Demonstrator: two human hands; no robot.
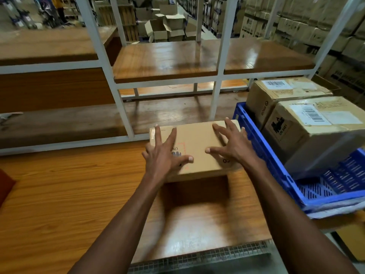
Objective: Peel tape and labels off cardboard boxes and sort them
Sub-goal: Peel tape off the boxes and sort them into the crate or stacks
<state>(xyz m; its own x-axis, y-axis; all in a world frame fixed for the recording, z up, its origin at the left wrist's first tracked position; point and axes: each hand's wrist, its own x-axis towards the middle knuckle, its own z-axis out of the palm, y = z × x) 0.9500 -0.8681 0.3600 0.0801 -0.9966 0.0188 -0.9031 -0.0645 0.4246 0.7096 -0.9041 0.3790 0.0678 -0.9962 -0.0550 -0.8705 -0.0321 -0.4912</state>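
Cardboard box [194, 147]: plain brown corrugated, flat rectangular, smooth matte top, faint red dashed outline and blue print near its left half, dark lettering at its 5 o'clock corner. It appears to sit on the wooden table [69, 194], glossy orange-brown laminate with visible grain; slight motion blur at the box's near edge, dark shadow on the table just in front of it.

Left hand [165, 155]: fingers spread and straight, palm down, lying flat on the box's left part, thumb pointing to 3 o'clock across the print. Not curled round anything.
Right hand [234, 144]: same pose, fingers splayed flat on the box's right part, fingertips toward 11 o'clock, thumb pointing to 9 o'clock. Nothing gripped. Box lies directly under both palms, the bare middle strip showing between the two thumbs.

Blue crate [262, 147]: plastic, rigid rim, perforated slotted walls, at 3 o'clock from the box, its left wall just beside the right hand. Inside it: near carton [308, 131], brown cardboard, white barcode label and clear glossy tape on top, black handling marks on its side; far carton [276, 95] behind it at 12 o'clock, also with a barcode label. Both stick up above the rim.

Shelf frame [122, 107]: white painted metal uprights with wood boards, standing at 12 o'clock beyond the box. Wire mesh [197, 256] runs along the table's near edge at 6 o'clock.
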